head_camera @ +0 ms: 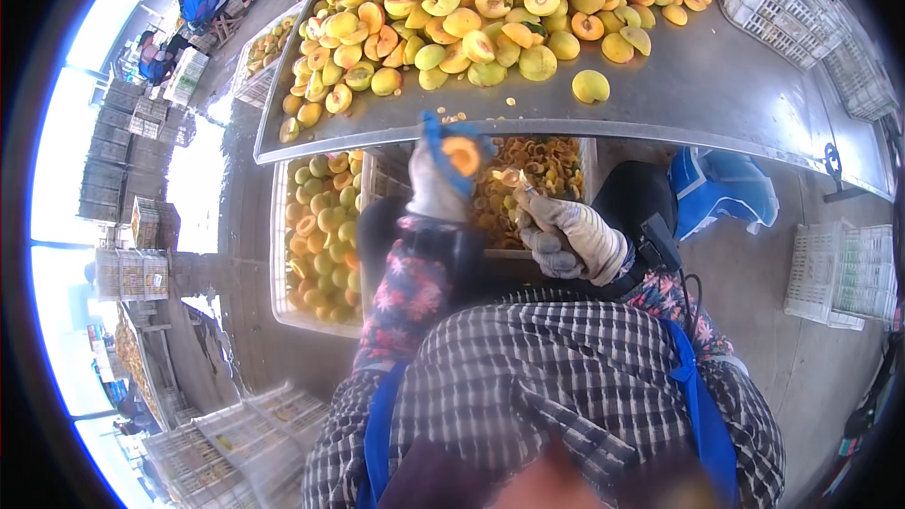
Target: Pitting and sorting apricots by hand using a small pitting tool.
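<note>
My left hand (445,170), in a white glove with blue at the fingers, holds a halved yellow-orange stone fruit (462,155) with its cut side up, just below the table's front edge. My right hand (565,230) wears a pale striped glove and is closed around a small tool, mostly hidden in the grip. At its tip is a bit of fruit flesh (510,178). Beneath both hands lies a crate of brownish fruit scraps (541,152). Whole and halved fruits (488,28) are heaped on the metal table (679,85).
A white crate of fruit (322,240) stands at my left, below the table. White plastic crates stand on the table's right end (785,7), on the floor at right (841,272) and at lower left (240,445). Blue plastic (725,191) hangs beside my right knee. People sit at far upper left.
</note>
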Tool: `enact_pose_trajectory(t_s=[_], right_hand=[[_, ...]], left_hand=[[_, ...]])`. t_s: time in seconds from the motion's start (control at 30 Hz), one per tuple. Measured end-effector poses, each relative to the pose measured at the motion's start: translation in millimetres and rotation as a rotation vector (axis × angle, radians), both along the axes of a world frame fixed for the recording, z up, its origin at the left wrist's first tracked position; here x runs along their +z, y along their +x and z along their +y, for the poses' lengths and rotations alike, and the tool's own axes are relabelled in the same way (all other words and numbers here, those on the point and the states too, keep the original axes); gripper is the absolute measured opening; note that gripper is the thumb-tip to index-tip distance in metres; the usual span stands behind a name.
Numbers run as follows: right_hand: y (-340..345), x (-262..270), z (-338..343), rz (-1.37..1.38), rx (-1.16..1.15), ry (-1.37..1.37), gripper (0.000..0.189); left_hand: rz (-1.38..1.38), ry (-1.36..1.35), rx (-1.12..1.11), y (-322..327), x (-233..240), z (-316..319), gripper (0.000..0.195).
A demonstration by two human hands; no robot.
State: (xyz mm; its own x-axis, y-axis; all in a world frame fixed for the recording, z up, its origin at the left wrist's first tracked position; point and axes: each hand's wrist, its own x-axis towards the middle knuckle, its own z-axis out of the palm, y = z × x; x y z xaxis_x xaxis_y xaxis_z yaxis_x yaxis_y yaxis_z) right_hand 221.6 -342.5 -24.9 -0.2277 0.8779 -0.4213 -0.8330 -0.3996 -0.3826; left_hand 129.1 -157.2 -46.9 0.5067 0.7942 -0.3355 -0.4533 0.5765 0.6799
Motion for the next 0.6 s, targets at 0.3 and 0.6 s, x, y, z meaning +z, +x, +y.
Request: enact_pose_trajectory(t_s=[0.3, 0.6], right_hand=[[5, -101, 6, -1.692, 0.251, 0.161, 0.038], [17, -108, 9, -1.733, 0.443, 0.283, 0.040]], left_hand=[[1.390, 1.372, 0.342, -171, 13, 144, 0.029], [0.405, 1.190, -0.523, 70, 28, 30, 0.039]])
